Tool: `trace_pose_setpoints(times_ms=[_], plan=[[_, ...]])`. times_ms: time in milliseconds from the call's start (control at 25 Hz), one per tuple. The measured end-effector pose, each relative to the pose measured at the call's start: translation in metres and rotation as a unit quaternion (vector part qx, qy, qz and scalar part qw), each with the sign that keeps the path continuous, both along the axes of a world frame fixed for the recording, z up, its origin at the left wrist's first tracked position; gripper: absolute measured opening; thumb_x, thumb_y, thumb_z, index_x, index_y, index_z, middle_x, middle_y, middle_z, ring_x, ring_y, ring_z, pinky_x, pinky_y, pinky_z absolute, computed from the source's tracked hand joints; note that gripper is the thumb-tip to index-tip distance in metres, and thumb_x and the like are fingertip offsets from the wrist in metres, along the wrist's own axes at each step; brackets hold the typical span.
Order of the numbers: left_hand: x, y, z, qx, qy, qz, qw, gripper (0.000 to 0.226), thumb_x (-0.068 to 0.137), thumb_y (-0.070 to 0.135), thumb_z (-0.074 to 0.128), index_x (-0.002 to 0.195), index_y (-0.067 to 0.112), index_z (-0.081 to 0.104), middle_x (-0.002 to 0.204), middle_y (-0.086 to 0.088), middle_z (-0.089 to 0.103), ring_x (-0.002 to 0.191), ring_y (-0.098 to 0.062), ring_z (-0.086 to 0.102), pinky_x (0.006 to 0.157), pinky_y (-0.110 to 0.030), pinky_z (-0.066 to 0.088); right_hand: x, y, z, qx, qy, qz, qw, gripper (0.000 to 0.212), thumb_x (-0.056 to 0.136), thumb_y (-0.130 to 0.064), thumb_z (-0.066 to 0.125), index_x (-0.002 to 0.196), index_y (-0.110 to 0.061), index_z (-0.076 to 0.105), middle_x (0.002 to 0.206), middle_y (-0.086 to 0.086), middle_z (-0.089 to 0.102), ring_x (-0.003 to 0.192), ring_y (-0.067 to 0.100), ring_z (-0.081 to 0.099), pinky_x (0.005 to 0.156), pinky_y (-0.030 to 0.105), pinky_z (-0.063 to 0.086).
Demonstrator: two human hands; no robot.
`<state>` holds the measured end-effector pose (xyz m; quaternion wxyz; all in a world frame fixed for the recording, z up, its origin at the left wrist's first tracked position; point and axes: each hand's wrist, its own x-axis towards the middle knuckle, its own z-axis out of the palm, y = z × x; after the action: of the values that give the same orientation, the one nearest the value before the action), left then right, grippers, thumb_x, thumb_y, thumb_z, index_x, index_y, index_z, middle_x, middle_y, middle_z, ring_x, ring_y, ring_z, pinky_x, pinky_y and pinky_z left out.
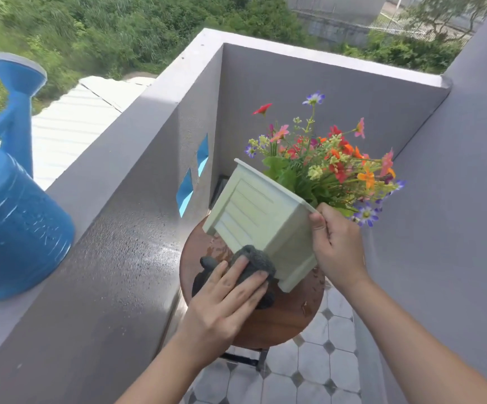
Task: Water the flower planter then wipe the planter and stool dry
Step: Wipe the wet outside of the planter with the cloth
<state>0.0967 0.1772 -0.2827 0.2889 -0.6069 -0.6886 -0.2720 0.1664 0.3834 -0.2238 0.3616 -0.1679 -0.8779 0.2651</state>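
Head view: pale green planter tilted, colourful flowers leaning right.

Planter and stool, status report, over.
Left hand presses grey cloth at planter base. Right hand grips planter rim, tilting it on stool. Stool top shows droplets. Watering can parked on ledge, nothing blocking.

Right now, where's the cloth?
Head view, lower centre: cloth under the left hand, pressed on the tilted planter's base, above the stool.
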Motion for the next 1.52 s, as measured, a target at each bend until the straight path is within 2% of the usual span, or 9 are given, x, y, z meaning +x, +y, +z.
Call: trace_pose_setpoints(times_ms=[280, 560, 720, 880, 1040, 1200, 1320, 1400, 1520], plan=[[0.003, 0.01, 0.005, 0.003, -0.003, 0.023, 1.0, 0.037, 0.099, 0.004, 0.035, 0.11, 0.008, 0.071, 0.126, -0.005, 0.061, 0.127, -0.031, 0.046, 0.1, -0.043, 0.044, -0.001, 0.0, 0.004, -0.018, -0.006, 0.011, 1.0, 0.041, 0.094, -0.054, 0.024, 0.063, -0.029, 0.024, 0.054, -0.01, 0.024, 0.052, -0.002, 0.033, 0.049, 0.011, 0.026], [-0.007, 0.028, 0.038, 0.105, -0.261, 0.029, 0.959, 0.033, 0.097, 0.021, 0.047, 0.122, 0.003, 0.058, 0.131, -0.011, 0.054, 0.129, -0.025, 0.045, 0.11, -0.023, 0.032, -0.004, -0.006, 0.005, -0.005, -0.003, 0.017, 1.0, 0.046, 0.095, -0.051, 0.024, 0.064, -0.019, 0.03, 0.056, -0.012, 0.026, 0.055, 0.0, 0.035, 0.053, 0.009, 0.028], [-0.033, 0.057, 0.065, 0.164, -0.33, 0.054, 0.928, 0.046, 0.097, 0.032, 0.038, 0.124, 0.001, 0.058, 0.131, 0.002, 0.049, 0.126, -0.016, 0.045, 0.102, -0.02, 0.037, -0.009, -0.01, 0.008, 0.004, 0.0, 0.036, 0.999, 0.044, 0.096, -0.05, 0.024, 0.065, -0.02, 0.031, 0.056, -0.01, 0.026, 0.056, 0.011, 0.03, 0.054, 0.012, 0.028], [-0.059, 0.074, 0.054, 0.189, -0.309, 0.163, 0.918, 0.04, 0.094, 0.025, 0.048, 0.117, -0.006, 0.061, 0.114, -0.018, 0.068, 0.099, -0.033, 0.066, 0.082, -0.028, 0.045, -0.008, -0.009, 0.006, -0.007, 0.004, 0.029, 1.0, 0.045, 0.096, -0.053, 0.024, 0.065, -0.021, 0.029, 0.056, -0.01, 0.026, 0.055, 0.002, 0.033, 0.052, 0.013, 0.027], [-0.086, 0.078, 0.059, 0.146, -0.446, 0.307, 0.828, 0.036, 0.098, 0.026, 0.043, 0.091, -0.004, 0.063, 0.087, -0.023, 0.068, 0.083, -0.043, 0.061, 0.068, -0.038, 0.037, -0.008, -0.011, 0.005, 0.006, -0.001, 0.047, 0.999, 0.046, 0.096, -0.053, 0.023, 0.064, -0.02, 0.03, 0.056, -0.01, 0.026, 0.055, 0.001, 0.031, 0.053, 0.011, 0.027], [-0.119, 0.077, 0.08, 0.009, -0.64, 0.301, 0.706, 0.057, 0.094, 0.053, 0.036, 0.078, 0.003, 0.057, 0.095, -0.024, 0.061, 0.091, -0.033, 0.055, 0.072, -0.03, 0.035, -0.002, -0.007, 0.003, 0.027, -0.001, 0.077, 0.997, 0.041, 0.096, -0.052, 0.023, 0.068, -0.024, 0.03, 0.058, -0.015, 0.026, 0.057, -0.001, 0.033, 0.055, 0.008, 0.028], [-0.134, 0.076, 0.091, -0.052, -0.775, 0.187, 0.602, 0.105, 0.052, 0.096, 0.037, 0.125, 0.024, 0.058, 0.135, -0.008, 0.054, 0.118, -0.02, 0.053, 0.101, -0.037, 0.039, 0.006, 0.0, -0.001, 0.016, -0.004, 0.091, 0.996, 0.034, 0.097, -0.052, 0.023, 0.07, -0.032, 0.027, 0.061, -0.019, 0.027, 0.061, -0.011, 0.038, 0.056, 0.005, 0.028], [-0.127, 0.075, 0.102, -0.12, -0.767, 0.135, 0.616, 0.091, 0.059, 0.086, 0.051, 0.122, 0.021, 0.059, 0.12, 0.0, 0.061, 0.108, -0.016, 0.059, 0.091, -0.032, 0.048, 0.011, 0.003, -0.003, 0.001, -0.018, 0.088, 0.996, 0.035, 0.096, -0.054, 0.022, 0.069, -0.032, 0.028, 0.061, -0.018, 0.028, 0.062, -0.012, 0.039, 0.056, 0.005, 0.029], [-0.114, 0.082, 0.108, -0.12, -0.723, 0.156, 0.662, 0.031, 0.076, 0.042, 0.064, 0.082, 0.012, 0.059, 0.075, -0.002, 0.054, 0.061, -0.015, 0.055, 0.051, -0.02, 0.041, 0.024, 0.011, -0.005, -0.025, -0.045, 0.076, 0.996, 0.037, 0.094, -0.059, 0.019, 0.081, -0.032, 0.041, 0.067, -0.019, 0.048, 0.07, -0.018, 0.044, 0.06, 0.001, 0.032]])
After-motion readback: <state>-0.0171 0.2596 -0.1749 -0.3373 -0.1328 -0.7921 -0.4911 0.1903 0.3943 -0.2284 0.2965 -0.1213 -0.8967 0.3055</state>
